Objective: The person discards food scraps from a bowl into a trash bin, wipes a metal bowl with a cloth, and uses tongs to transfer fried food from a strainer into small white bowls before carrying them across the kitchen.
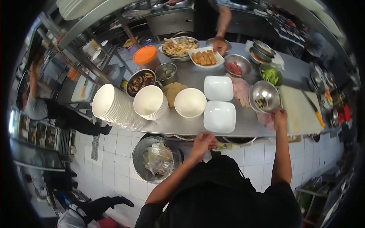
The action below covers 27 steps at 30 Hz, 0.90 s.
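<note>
Fingers of the right hand point(280, 119) grip a metal bowl point(265, 90), likely steadying it; the left hand's point(203, 144) state is unclear.

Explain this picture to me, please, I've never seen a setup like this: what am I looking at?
There is no robot here. One camera, worn on a person's head, looks forward and down at their bare hands; its wide lens bends the edges.

The left hand is near the front edge of a metal table, with nothing clearly in it. The right hand is on the rim of a metal bowl with a little dark food inside.

On the table are two square white dishes, round white containers, a tub with an orange lid, and a cutting board with an orange-handled knife.

Across the table, another person's hand touches a white dish of orange-brown chunks.
</note>
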Tool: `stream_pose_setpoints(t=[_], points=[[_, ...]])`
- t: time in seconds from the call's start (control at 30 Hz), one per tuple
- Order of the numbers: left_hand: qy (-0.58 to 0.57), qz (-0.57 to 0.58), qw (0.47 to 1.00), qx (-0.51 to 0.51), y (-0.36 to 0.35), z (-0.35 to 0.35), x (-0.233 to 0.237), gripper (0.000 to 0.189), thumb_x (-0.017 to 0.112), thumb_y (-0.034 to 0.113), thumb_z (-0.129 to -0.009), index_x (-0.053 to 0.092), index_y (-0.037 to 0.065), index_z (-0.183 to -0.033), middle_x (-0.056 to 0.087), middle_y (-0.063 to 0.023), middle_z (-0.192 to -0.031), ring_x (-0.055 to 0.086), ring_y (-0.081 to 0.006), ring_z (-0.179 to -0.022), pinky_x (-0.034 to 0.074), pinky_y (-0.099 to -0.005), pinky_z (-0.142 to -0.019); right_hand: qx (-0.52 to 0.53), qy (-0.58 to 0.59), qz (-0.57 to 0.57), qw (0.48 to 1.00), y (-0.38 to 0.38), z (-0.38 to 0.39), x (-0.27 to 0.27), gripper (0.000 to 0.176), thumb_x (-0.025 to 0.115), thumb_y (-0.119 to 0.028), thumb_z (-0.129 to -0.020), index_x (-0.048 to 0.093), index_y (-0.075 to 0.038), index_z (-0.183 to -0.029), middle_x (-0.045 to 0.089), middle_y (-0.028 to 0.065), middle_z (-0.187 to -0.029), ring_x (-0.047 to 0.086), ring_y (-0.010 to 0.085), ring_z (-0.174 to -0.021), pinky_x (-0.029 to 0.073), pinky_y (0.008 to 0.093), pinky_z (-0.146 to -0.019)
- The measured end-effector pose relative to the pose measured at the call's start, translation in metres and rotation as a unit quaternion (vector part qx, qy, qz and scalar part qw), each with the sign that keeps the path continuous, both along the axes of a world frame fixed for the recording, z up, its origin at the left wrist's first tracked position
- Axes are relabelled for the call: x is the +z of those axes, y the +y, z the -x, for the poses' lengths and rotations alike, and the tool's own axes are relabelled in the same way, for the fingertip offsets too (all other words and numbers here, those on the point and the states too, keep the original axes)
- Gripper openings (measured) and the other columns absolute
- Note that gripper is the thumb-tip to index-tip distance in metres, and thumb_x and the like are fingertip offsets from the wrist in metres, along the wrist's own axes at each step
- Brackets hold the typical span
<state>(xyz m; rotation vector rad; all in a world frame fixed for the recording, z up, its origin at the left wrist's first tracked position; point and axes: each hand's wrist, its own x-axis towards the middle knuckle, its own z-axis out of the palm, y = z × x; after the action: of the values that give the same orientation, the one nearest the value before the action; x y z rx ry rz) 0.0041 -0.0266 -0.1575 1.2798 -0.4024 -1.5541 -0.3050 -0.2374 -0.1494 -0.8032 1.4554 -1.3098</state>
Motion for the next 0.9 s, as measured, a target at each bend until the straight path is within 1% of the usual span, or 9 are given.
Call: stream_pose_setpoints(t=[0.07,0.13,0.23,0.3,0.37,0.5,0.6,0.83,0.9], points=[[0.004,-0.028,0.999,0.04,-0.011,0.008,0.002,0.041,0.062,0.028,-0.088,0.041,-0.003,-0.105,0.061,-0.0173,-0.094,0.063,-0.0212,-0.083,0.053,-0.0322,-0.074,0.019,0.009,-0.013,1.0,-0.01,0.002,-0.008,0.025,0.063,-0.004,-0.077,0.047,0.004,-0.095,0.055,0.0127,-0.068,0.056,0.0204,-0.052,0.048,0.0319,-0.047],[0.002,-0.019,0.997,0.07,-0.017,0.012,-0.008,0.041,0.063,0.029,-0.087,0.04,-0.002,-0.099,0.061,-0.0178,-0.09,0.064,-0.0221,-0.078,0.054,-0.0327,-0.072,-0.006,0.434,0.099,0.895,-0.014,0.008,-0.006,0.029,0.067,-0.009,-0.078,0.056,0.007,-0.1,0.059,0.0162,-0.071,0.058,0.023,-0.056,0.048,0.0344,-0.054],[-0.018,-0.036,0.995,0.088,-0.02,0.016,-0.012,0.04,0.063,0.029,-0.087,0.04,-0.002,-0.098,0.062,-0.0181,-0.085,0.064,-0.0229,-0.074,0.055,-0.0336,-0.069,-0.058,0.51,0.246,0.822,-0.021,-0.02,0.015,0.027,0.068,-0.014,-0.078,0.064,0.003,-0.099,0.064,0.0174,-0.074,0.06,0.0251,-0.062,0.047,0.0352,-0.061],[-0.007,-0.061,0.992,0.107,-0.021,0.018,-0.014,0.039,0.063,0.029,-0.087,0.04,-0.002,-0.096,0.062,-0.0187,-0.082,0.064,-0.0241,-0.071,0.055,-0.0346,-0.067,0.128,0.386,0.196,0.892,-0.025,-0.053,0.019,0.023,0.064,-0.019,-0.081,0.066,0.0,-0.095,0.066,0.0159,-0.075,0.063,0.0249,-0.069,0.047,0.0337,-0.062],[-0.003,-0.066,0.99,0.124,-0.024,0.021,-0.017,0.039,0.062,0.029,-0.087,0.041,-0.002,-0.096,0.062,-0.0189,-0.082,0.065,-0.0248,-0.071,0.055,-0.0346,-0.066,0.24,0.4,0.232,0.853,-0.029,-0.098,0.013,0.025,0.061,-0.023,-0.083,0.066,0.0,-0.092,0.066,0.0157,-0.075,0.064,0.0251,-0.065,0.047,0.0328,-0.062],[0.011,-0.076,0.982,0.172,-0.03,0.027,-0.023,0.034,0.06,0.026,-0.089,0.042,-0.002,-0.095,0.062,-0.0188,-0.082,0.065,-0.0262,-0.071,0.057,-0.0345,-0.065,0.392,0.347,0.099,0.847,-0.056,-0.172,-0.016,0.02,0.06,-0.012,-0.082,0.062,0.006,-0.088,0.063,0.0128,-0.067,0.059,0.0156,-0.047,0.047,0.0261,-0.042],[0.031,-0.062,0.971,0.23,-0.035,0.033,-0.022,0.029,0.058,0.021,-0.09,0.042,-0.003,-0.096,0.062,-0.0191,-0.082,0.066,-0.0262,-0.071,0.058,-0.0345,-0.065,0.367,0.238,0.011,0.899,-0.061,-0.194,-0.023,0.015,0.059,-0.006,-0.079,0.06,0.007,-0.085,0.062,0.0135,-0.066,0.061,0.0182,-0.049,0.05,0.0275,-0.043],[0.014,-0.06,0.969,0.241,-0.049,0.042,-0.018,0.021,0.055,0.015,-0.09,0.044,-0.003,-0.094,0.061,-0.0179,-0.083,0.065,-0.0257,-0.071,0.058,-0.0355,-0.066,0.349,0.211,0.029,0.913,-0.074,-0.225,-0.024,0.017,0.06,-0.009,-0.077,0.059,0.007,-0.083,0.063,0.0165,-0.066,0.062,0.0183,-0.047,0.05,0.0285,-0.043],[0.017,-0.048,0.965,0.257,-0.056,0.042,-0.016,0.02,0.055,0.014,-0.09,0.044,-0.003,-0.094,0.06,-0.0173,-0.083,0.065,-0.0254,-0.071,0.058,-0.036,-0.067,0.413,0.221,0.055,0.882,-0.083,-0.229,-0.024,0.022,0.062,-0.014,-0.078,0.059,0.006,-0.085,0.065,0.0172,-0.073,0.065,0.0237,-0.058,0.053,0.0321,-0.054]])
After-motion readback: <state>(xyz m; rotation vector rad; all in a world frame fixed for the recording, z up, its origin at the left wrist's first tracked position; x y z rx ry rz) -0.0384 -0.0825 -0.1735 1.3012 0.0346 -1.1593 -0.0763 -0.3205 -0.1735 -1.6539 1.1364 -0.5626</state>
